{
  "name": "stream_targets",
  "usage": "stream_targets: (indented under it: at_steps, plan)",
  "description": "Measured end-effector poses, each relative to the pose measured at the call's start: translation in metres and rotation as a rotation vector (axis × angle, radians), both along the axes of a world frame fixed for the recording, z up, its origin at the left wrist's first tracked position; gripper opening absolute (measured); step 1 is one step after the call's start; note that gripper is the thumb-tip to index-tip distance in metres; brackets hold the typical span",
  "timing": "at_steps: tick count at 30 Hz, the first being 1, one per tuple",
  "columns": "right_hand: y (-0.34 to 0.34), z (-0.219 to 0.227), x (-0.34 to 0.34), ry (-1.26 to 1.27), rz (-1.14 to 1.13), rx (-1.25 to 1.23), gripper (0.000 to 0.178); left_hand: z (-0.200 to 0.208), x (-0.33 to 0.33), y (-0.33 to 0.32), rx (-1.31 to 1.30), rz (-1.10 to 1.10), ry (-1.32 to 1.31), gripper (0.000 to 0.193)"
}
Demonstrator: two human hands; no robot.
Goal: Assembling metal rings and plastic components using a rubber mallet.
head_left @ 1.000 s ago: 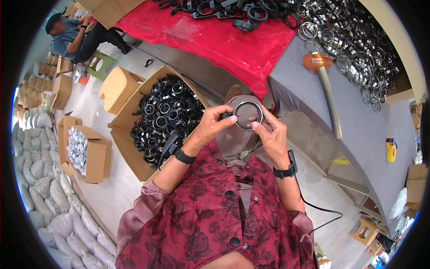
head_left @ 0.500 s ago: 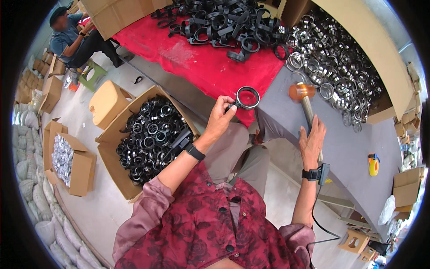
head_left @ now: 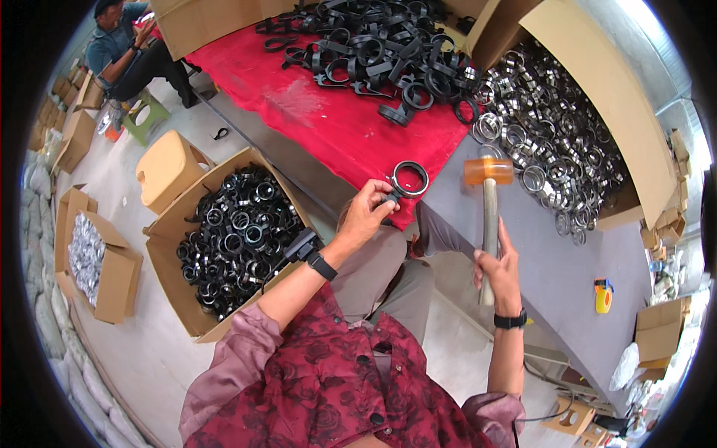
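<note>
My left hand (head_left: pixel 366 214) pinches the stem of a black ring clamp (head_left: pixel 409 179), its round opening lined with a bright metal ring. The clamp is held at the corner of the red-covered table (head_left: pixel 336 138), where the grey tabletop (head_left: pixel 549 261) begins. My right hand (head_left: pixel 502 270) grips a mallet (head_left: pixel 489 216) by its wooden handle, the thumb across it and the index finger stretched along it. The mallet's amber head (head_left: pixel 478 172) is raised over the grey top, to the right of the clamp and apart from it.
Black clamps (head_left: pixel 373 52) are heaped on the red cloth. Metal rings (head_left: pixel 553 119) spill from a carton at the right. A carton of ringed clamps (head_left: pixel 246 231) stands left of my legs, beside a yellow stool (head_left: pixel 168 168). A yellow bottle (head_left: pixel 603 296) lies rightward; a seated person is far left.
My right hand has closed round the mallet handle and lifted it, bringing the head left toward the clamp. My left hand still holds the clamp; the whole view has shifted slightly.
</note>
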State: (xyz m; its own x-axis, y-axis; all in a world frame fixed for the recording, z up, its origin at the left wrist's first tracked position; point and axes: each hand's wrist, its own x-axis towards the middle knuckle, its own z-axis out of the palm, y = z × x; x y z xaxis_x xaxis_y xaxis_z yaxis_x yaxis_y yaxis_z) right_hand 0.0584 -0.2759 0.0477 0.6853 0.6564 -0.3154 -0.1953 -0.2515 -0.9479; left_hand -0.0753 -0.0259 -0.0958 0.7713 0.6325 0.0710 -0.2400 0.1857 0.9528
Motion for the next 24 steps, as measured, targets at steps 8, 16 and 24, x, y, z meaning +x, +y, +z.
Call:
stream_targets:
  at_steps: [8,16,24]
  plan:
    - [0.043,0.024,-0.063,-1.350,0.112,0.001,0.084,-0.012,-0.001,0.003,-0.113,0.004,-0.081,0.022]
    - [0.060,0.045,-0.058,-0.957,0.324,-0.267,0.086,-0.012,-0.002,-0.002,-0.088,0.079,-0.052,0.021]
    - [0.065,0.018,-0.043,-0.899,0.369,-0.339,0.085,-0.008,-0.002,-0.008,-0.037,0.093,-0.048,0.021]
